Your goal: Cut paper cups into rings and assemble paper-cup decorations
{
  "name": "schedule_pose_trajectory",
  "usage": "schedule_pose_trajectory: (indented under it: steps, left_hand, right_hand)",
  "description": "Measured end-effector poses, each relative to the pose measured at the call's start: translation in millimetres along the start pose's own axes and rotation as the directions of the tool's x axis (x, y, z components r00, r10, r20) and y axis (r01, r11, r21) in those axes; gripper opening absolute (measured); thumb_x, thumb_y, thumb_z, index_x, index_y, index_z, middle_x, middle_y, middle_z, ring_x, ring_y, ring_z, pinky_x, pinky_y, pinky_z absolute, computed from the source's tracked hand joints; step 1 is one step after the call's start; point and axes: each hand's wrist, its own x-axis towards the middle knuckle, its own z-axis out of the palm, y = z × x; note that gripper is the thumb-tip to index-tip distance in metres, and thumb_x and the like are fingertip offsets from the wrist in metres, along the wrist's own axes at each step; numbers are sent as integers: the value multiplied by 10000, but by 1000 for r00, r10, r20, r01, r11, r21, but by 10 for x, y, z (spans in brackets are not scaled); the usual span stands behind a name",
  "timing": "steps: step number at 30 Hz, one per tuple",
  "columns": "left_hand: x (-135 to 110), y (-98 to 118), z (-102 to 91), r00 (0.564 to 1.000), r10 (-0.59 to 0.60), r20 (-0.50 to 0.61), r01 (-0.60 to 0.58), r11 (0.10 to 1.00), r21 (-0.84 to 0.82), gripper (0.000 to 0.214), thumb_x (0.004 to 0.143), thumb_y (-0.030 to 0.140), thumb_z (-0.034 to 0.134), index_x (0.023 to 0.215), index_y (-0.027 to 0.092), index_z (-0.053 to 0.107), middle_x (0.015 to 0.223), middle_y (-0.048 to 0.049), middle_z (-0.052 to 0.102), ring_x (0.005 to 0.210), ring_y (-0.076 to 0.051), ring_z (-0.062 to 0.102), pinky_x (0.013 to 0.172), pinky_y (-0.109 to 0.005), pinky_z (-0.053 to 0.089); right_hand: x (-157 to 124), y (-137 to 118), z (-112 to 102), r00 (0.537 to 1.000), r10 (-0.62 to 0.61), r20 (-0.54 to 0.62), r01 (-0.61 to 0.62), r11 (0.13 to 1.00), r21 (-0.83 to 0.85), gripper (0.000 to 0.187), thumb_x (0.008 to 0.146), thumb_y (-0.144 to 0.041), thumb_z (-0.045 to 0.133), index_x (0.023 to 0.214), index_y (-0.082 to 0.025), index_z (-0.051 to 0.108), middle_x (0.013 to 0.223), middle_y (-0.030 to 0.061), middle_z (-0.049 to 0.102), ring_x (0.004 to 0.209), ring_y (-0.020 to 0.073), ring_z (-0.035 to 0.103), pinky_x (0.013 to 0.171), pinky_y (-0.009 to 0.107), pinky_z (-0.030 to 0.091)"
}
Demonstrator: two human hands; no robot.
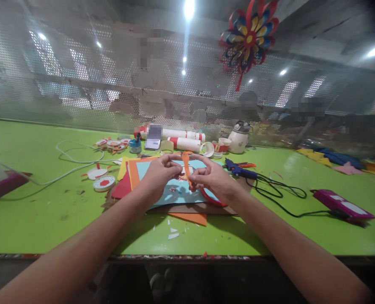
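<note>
Both of my hands meet above the middle of the green table [41,211]. My left hand [160,173] and my right hand [211,177] each pinch a narrow orange paper strip [186,165] that stands upright between them. Under the hands lies a light blue sheet [174,192] on a stack of coloured paper with orange [190,218], red [122,188] and yellow sheets. A red ring [213,200] lies just below my right hand.
A blue glue gun [238,170] with a black cord [279,194] lies to the right. Magenta cases sit at far right [342,204] and far left [3,185]. Tape rolls [104,183], white-red tubes [184,143], a white jar [239,138] and a white cable [76,158] lie behind. A mesh wall with a paper flower [249,40] backs the table.
</note>
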Motion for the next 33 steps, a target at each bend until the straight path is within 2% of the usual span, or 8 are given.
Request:
schedule_pose_trajectory:
  steps: [10,19,24,26,29,33]
  left_hand:
    - [6,7,6,1000,5,-2,-5,1000,-12,364,615,62,663,963,102,567,605,26,571,551,-89,521,586,-242,413]
    - [-5,12,11,1000,-1,4,1,1000,5,374,617,59,658,974,96,554,601,29,569,546,-87,511,577,-240,407]
    - [3,0,9,1000,14,11,-13,1000,-24,389,610,69,666,982,97,555,609,29,573,546,-88,513,568,-240,405]
    - [1,6,10,1000,15,17,-14,999,-32,400,611,68,666,992,98,550,614,27,578,544,-87,514,568,-241,406]
    - [-8,19,13,999,17,35,-16,1000,-26,417,618,67,662,1016,96,539,608,29,579,534,-84,507,572,-243,406]
    - [-28,34,22,997,30,76,-30,1000,0,456,623,77,660,1057,91,525,609,29,577,542,-88,503,572,-244,399]
  right_hand:
    - [-10,-10,17,1000,-11,12,11,1000,-18,641,676,-190,748,1233,-184,432,563,-51,627,526,139,611,545,269,487]
    - [-7,-22,22,1000,-3,8,3,1000,-5,683,669,-193,759,1261,-173,418,565,-39,635,523,147,619,557,286,500]
    - [-13,-54,35,998,8,-56,-7,1000,23,656,686,-252,759,1255,-172,441,609,-13,650,533,149,623,537,274,484]
    - [1,-53,20,996,3,-88,1,999,50,593,676,-276,765,1194,-170,496,643,4,660,563,147,626,566,282,491]
    - [42,-26,-30,994,-12,-112,18,999,50,404,670,-331,762,996,-152,604,661,21,663,585,135,621,604,286,491]
    - [71,5,-68,992,-49,-116,47,999,-18,283,672,-374,749,786,-137,646,653,9,637,602,125,604,632,293,479]
